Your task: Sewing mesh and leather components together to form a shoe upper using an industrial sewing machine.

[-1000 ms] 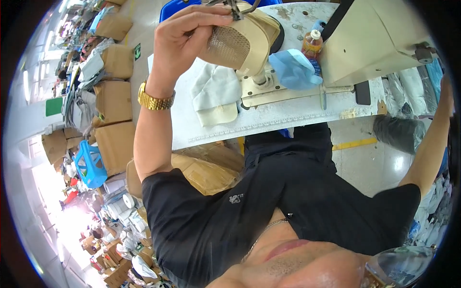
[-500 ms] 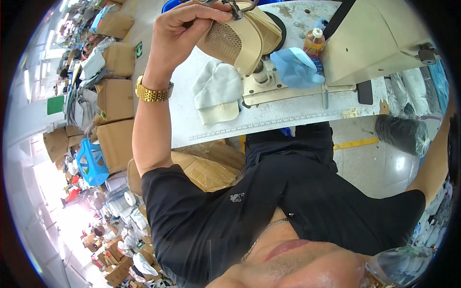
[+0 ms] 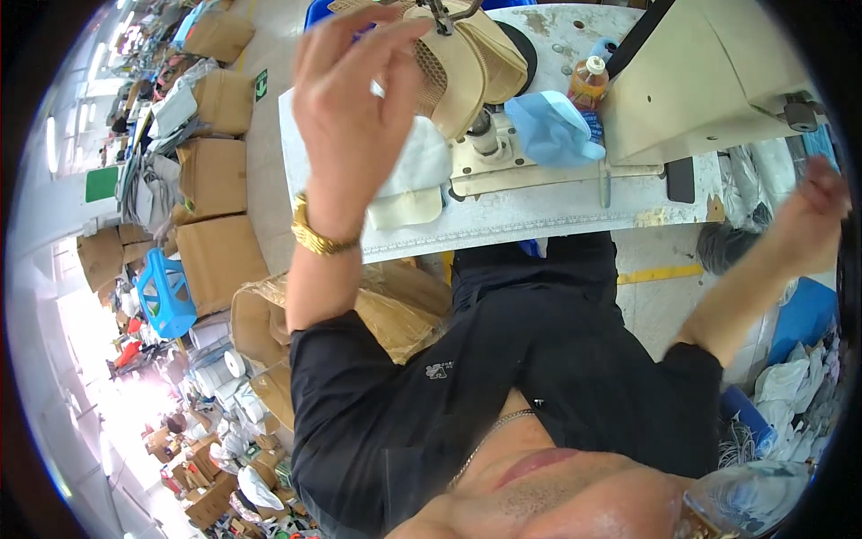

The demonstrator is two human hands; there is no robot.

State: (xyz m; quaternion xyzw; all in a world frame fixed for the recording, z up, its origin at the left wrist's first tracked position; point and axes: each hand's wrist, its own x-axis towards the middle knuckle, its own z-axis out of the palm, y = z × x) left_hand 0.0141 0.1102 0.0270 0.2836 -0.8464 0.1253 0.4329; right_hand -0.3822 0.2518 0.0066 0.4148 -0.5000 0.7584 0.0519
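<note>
A beige cap (image 3: 461,85) with mesh panels sits on the post of a sewing machine (image 3: 486,135), under its presser foot at the far edge of the view. Over the cap's left side hovers my left hand (image 3: 355,112), fingers stretched and apart, holding nothing; it hides part of the mesh. My right hand (image 3: 813,216) is raised at the far right, beside the machine's head. It is blurred, and its fingers cannot be made out. White cloth pieces (image 3: 413,166) lie under my left wrist. A light blue cap-shaped piece (image 3: 552,130) rests right of the post.
The white worktable (image 3: 557,205) has a ruler strip along its near edge. A bottle (image 3: 588,81), a dark phone-like slab (image 3: 681,180) and the machine's large beige housing (image 3: 691,81) are on the right. Cardboard boxes (image 3: 211,180) stand to the left.
My left hand has let go of the cap and come nearer, its fingers spreading. My right hand has come into view at the right. The cap stays on the post.
</note>
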